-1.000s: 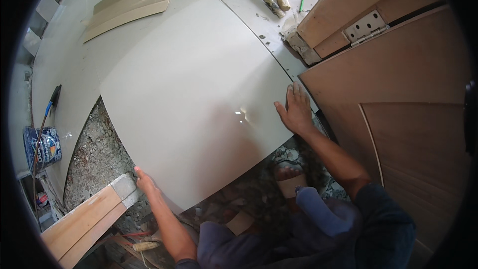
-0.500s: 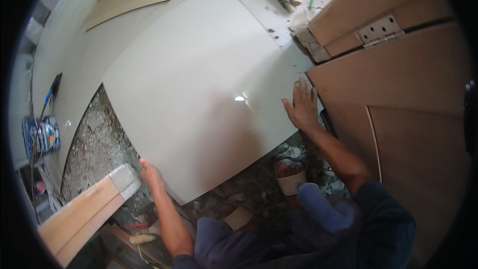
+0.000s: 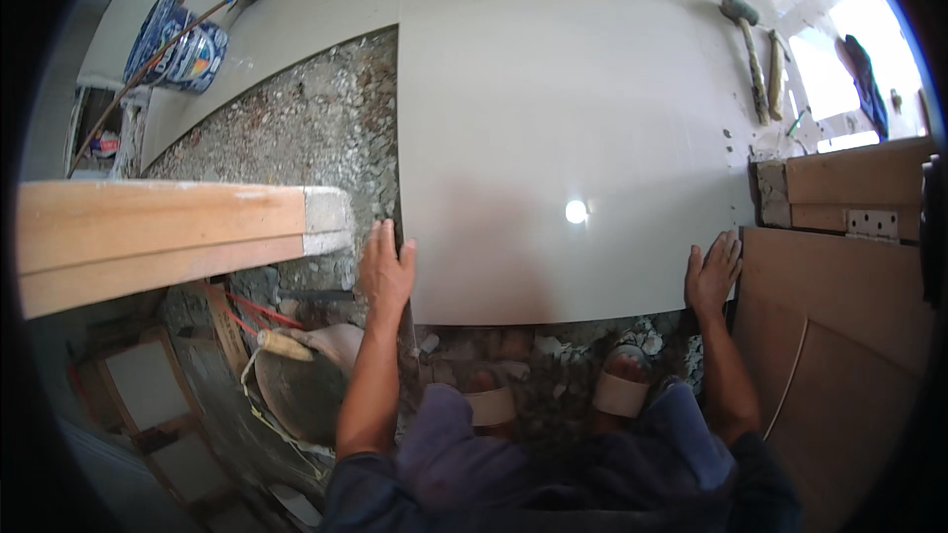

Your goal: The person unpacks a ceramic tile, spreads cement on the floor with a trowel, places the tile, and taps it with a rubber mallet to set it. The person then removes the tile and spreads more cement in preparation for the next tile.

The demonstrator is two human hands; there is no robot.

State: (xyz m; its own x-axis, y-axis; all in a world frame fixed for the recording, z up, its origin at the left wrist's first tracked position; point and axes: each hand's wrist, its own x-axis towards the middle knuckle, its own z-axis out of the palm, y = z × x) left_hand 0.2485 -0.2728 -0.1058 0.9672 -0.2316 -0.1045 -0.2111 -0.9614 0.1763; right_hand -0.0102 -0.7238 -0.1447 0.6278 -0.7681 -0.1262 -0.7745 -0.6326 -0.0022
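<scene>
A large glossy off-white floor tile [image 3: 484,109] lies in front of my feet. Along its left edge, near the close corner, my left hand [image 3: 387,271] rests with fingers stretched out and thumb toward the tile. My right hand [image 3: 713,274] lies flat at the tile's right edge, beside the brown door panel [image 3: 839,301], its fingers slightly apart. Neither hand holds anything. Left of the tile, a bed of rough grey mortar and gravel [image 3: 311,94] is exposed. More rubble shows under the near edge, around my sandalled feet.
A wooden door-frame post [image 3: 168,232] juts in from the left. Below it sits a basin [image 3: 296,390] with a wooden-handled tool [image 3: 286,343]. A paint-marked bucket [image 3: 173,49] stands far left. At the far right lie a mallet [image 3: 741,12] and a wooden-handled hammer [image 3: 776,74].
My view has swung round, so the tile now sits squarer before me. My left hand has come up along its left edge with fingers extended; my right hand stays near the right edge.
</scene>
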